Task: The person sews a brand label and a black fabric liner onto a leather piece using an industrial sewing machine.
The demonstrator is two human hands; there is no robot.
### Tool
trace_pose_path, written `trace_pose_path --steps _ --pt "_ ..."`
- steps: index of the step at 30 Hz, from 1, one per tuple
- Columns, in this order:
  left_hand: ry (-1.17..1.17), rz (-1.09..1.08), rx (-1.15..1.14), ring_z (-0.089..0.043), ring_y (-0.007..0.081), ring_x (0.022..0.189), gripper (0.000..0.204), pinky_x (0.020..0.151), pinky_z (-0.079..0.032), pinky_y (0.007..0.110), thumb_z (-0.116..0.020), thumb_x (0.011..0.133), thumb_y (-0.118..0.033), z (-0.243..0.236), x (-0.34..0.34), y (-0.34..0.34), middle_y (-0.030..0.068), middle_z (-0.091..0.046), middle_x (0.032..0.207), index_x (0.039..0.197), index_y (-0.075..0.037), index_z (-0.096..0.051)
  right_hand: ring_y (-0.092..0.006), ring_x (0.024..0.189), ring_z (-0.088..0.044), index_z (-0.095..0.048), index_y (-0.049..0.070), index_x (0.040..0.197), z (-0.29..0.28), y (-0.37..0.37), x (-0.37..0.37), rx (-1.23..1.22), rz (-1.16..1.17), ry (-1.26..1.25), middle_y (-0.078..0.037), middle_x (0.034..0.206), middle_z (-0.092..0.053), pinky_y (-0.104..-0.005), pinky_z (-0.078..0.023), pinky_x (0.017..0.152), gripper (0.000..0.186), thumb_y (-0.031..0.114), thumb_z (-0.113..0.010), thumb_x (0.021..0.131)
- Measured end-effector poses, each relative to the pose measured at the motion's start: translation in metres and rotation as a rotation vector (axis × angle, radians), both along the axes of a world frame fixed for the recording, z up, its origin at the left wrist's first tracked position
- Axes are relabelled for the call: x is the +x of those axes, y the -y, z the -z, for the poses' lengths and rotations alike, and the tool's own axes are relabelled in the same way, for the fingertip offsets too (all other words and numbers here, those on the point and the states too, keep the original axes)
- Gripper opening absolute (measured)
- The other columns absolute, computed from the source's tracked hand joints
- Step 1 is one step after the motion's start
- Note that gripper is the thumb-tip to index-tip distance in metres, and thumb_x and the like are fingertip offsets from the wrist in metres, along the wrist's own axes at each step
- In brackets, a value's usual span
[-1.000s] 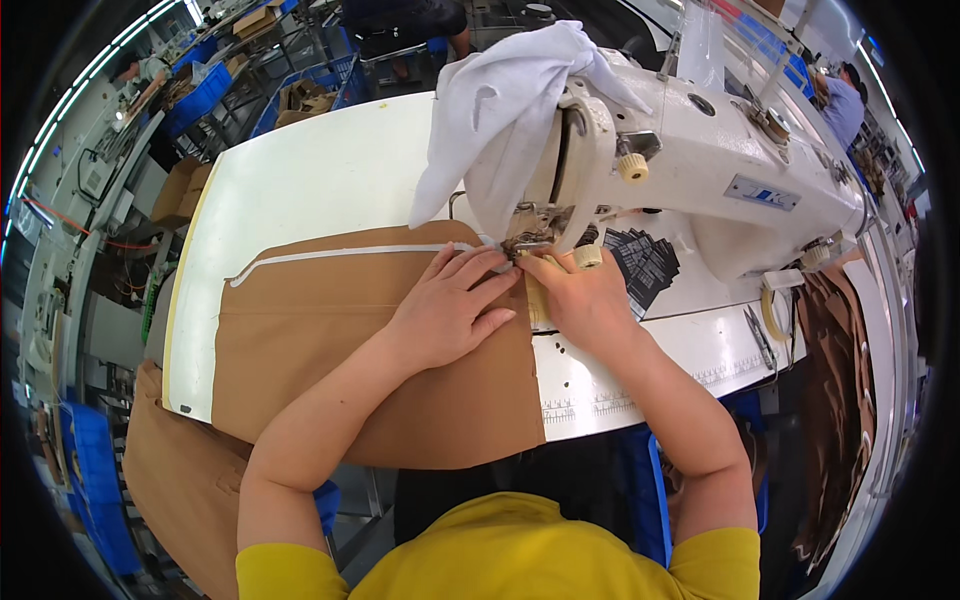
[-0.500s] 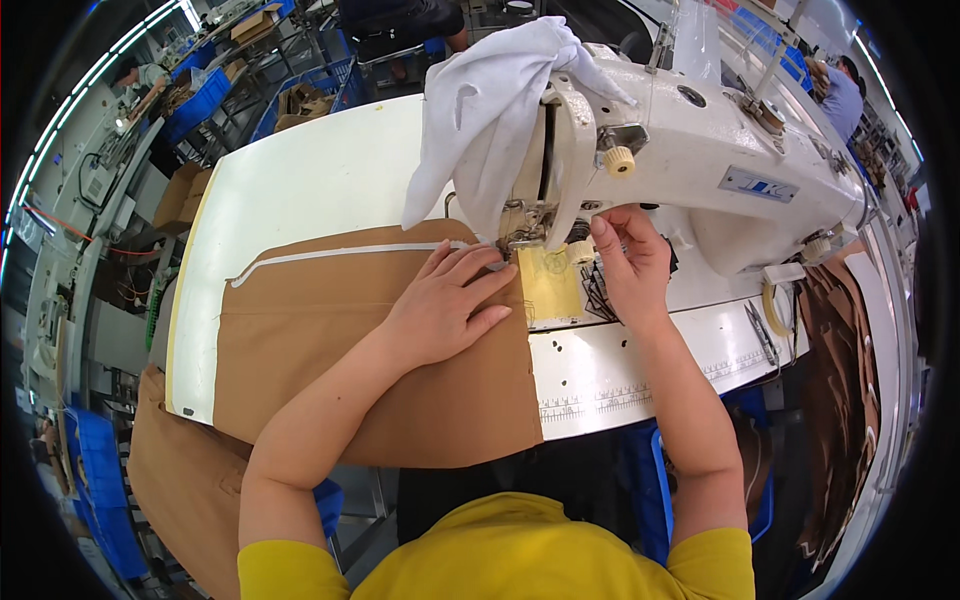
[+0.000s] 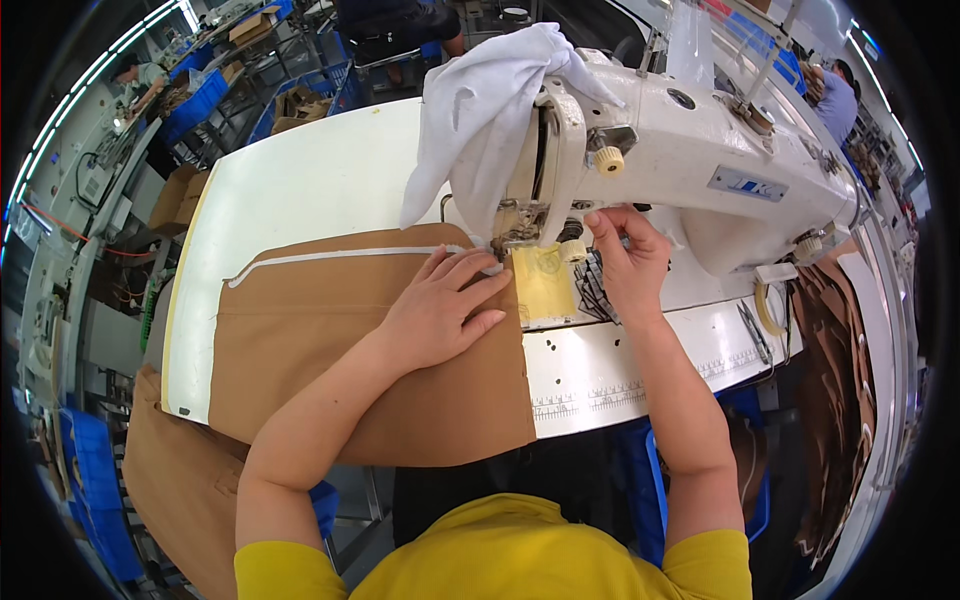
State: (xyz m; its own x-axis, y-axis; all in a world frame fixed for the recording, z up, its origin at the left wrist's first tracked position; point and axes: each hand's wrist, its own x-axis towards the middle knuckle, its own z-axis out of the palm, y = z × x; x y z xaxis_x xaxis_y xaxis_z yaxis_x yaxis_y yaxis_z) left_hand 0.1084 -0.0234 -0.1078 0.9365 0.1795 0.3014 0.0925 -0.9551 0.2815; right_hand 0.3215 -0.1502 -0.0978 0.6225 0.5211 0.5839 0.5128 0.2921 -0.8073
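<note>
My left hand lies open on a brown fabric piece, fingertips beside the presser foot. A white strip runs along the fabric's upper part, reaching under those fingers. My right hand is raised right of the needle area, by a cream knob, thumb and fingers curled together; whatever they hold is too small or hidden to make out. The white sewing machine has a white cloth draped over its head. Black cards lie partly behind my right hand, beside a yellow plate.
Scissors and a tape roll sit at the right of the white table. Brown pieces hang beyond it; more brown fabric drapes at lower left. Blue bins flank the table. Co-workers work farther back.
My right hand has left the fabric by the presser foot, moved up and right, and curled its fingers. My left hand has stayed on the fabric. The view has shifted slightly.
</note>
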Motion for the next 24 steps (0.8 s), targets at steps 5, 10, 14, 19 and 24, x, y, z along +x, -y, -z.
trace_pose_path --steps 5,10,14,19,24 --pt "0.006 0.001 -0.003 -0.044 0.0329 0.132 0.044 0.114 -0.028 0.055 -0.058 0.094 -0.036 0.000 0.000 0.001 0.0114 -0.050 0.135 0.133 -0.013 -0.056 -0.0053 0.065 -0.046 -0.067 -0.002 0.085 0.002 0.000 0.002 0.016 0.013 0.114 0.001 0.077 -0.060 -0.0199 -0.038 0.062 0.013 0.009 -0.073 0.088" --pt "-0.001 -0.002 -0.003 -0.044 0.0328 0.132 0.045 0.114 -0.028 0.055 -0.057 0.094 -0.036 -0.001 -0.001 0.001 0.0117 -0.050 0.135 0.133 -0.013 -0.056 -0.0083 0.069 -0.048 -0.068 -0.001 0.083 0.004 0.001 0.001 0.017 0.014 0.044 0.000 0.073 -0.060 -0.0233 -0.041 0.071 0.013 0.010 -0.075 0.087" --pt "0.000 0.000 0.001 -0.044 0.0327 0.132 0.044 0.114 -0.028 0.054 -0.058 0.094 -0.036 -0.001 0.000 0.001 0.0118 -0.050 0.135 0.132 -0.013 -0.056 -0.0151 0.070 -0.053 -0.067 0.002 0.077 0.007 0.001 -0.003 0.004 0.031 0.109 -0.003 0.068 -0.059 -0.0299 -0.043 0.074 0.014 0.009 -0.076 0.083" --pt "-0.015 -0.005 0.003 -0.046 0.0323 0.130 0.045 0.114 -0.028 0.054 -0.059 0.094 -0.036 -0.001 0.001 0.001 0.0115 -0.050 0.134 0.132 -0.013 -0.057 -0.0244 0.065 -0.051 -0.063 0.008 0.071 0.014 -0.003 -0.013 -0.099 -0.044 0.642 -0.003 0.064 -0.052 -0.0366 -0.038 0.064 0.015 0.013 -0.075 0.079" --pt "0.023 0.001 0.004 -0.047 0.0319 0.128 0.044 0.114 -0.029 0.054 -0.060 0.093 -0.035 0.000 0.005 -0.003 0.0111 -0.051 0.132 0.131 -0.013 -0.057 -0.0232 0.070 -0.053 -0.064 0.009 0.071 0.014 -0.001 -0.013 -0.248 -0.072 0.723 -0.002 0.067 -0.054 -0.0370 -0.039 0.067 0.015 0.017 -0.074 0.079"
